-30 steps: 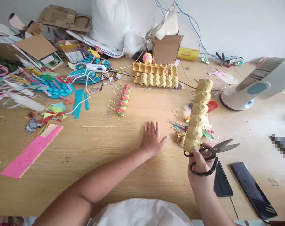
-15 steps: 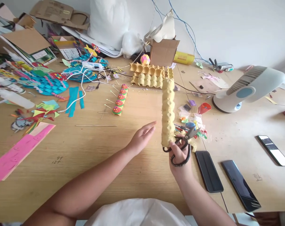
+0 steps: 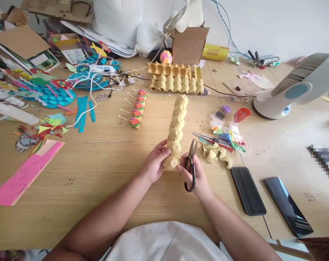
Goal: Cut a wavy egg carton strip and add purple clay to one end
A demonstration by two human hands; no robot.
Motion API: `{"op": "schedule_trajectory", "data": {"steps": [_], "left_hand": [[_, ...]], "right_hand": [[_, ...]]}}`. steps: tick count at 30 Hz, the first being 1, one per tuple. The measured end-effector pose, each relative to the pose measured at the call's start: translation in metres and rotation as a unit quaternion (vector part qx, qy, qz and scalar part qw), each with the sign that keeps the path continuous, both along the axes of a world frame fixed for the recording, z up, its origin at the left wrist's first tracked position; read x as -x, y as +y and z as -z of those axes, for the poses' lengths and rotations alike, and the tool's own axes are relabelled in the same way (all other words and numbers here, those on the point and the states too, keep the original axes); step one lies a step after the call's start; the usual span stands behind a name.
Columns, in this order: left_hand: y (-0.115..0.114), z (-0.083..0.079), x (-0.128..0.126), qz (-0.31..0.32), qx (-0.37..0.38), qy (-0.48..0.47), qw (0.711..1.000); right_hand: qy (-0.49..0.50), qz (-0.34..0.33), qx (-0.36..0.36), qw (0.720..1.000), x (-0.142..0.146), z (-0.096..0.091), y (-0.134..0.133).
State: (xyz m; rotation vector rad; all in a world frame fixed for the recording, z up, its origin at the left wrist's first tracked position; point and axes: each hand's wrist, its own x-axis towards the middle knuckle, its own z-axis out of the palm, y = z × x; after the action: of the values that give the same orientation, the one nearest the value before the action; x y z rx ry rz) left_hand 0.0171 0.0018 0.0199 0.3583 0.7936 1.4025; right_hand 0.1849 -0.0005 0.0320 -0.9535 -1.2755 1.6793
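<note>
A long strip of yellow egg carton (image 3: 177, 127), bumps up, slants away from me over the middle of the table. My left hand (image 3: 155, 161) grips its near end, thumb on top. Black-handled scissors (image 3: 192, 163) are in my right hand (image 3: 197, 175), blades pointing up and away, beside the strip's near right edge. The right fingertips are close to the strip; I cannot tell whether they touch it. To the right lie torn egg carton scraps (image 3: 212, 153). A painted red and green egg carton caterpillar (image 3: 138, 108) with pale sticks stands farther left.
More egg carton pieces (image 3: 177, 81) lie at the back. Right of the scraps are two dark phones (image 3: 248, 190), with a utility knife (image 3: 208, 137), a red cup (image 3: 242, 114) and a white fan (image 3: 286, 90) beyond. On the left are a pink strip (image 3: 28, 172) and paper crafts (image 3: 48, 96).
The egg carton strip has passed from my right hand to my left, moving slightly left and lower. The scissors stay in my right hand, which moved left; their blades now point more upward.
</note>
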Motion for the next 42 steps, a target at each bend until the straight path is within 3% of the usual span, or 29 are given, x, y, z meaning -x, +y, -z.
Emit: {"op": "schedule_trajectory", "data": {"steps": [10, 15, 19, 23, 28, 33, 36, 42], "left_hand": [[0.0, 0.006, 0.004, 0.073, -0.051, 0.01, 0.996], [0.0, 0.009, 0.006, 0.134, -0.1, 0.01, 0.986], [0.0, 0.012, 0.005, 0.088, -0.08, 0.037, 0.992], [0.001, 0.009, 0.006, 0.032, -0.059, 0.032, 0.997], [0.003, 0.006, 0.012, 0.015, -0.034, 0.014, 0.999], [0.005, 0.006, 0.016, 0.008, -0.03, -0.005, 0.999], [0.005, 0.006, 0.017, -0.005, -0.027, -0.025, 0.999], [0.007, 0.006, 0.019, -0.015, 0.0, -0.049, 0.999]], "right_hand": [[0.049, 0.025, 0.074, 0.996, 0.001, 0.006, 0.005], [0.012, 0.023, 0.011, 1.0, 0.002, 0.008, 0.004], [-0.015, 0.01, -0.042, 0.999, 0.001, 0.009, 0.004], [-0.05, 0.042, -0.057, 0.996, -0.004, 0.008, 0.01], [-0.127, 0.072, -0.088, 0.985, -0.009, 0.011, 0.018], [-0.128, 0.048, -0.114, 0.984, -0.01, 0.015, 0.017], [-0.203, 0.007, -0.186, 0.961, -0.013, 0.015, 0.015], [-0.317, -0.02, -0.344, 0.884, -0.018, 0.016, 0.012]]}}
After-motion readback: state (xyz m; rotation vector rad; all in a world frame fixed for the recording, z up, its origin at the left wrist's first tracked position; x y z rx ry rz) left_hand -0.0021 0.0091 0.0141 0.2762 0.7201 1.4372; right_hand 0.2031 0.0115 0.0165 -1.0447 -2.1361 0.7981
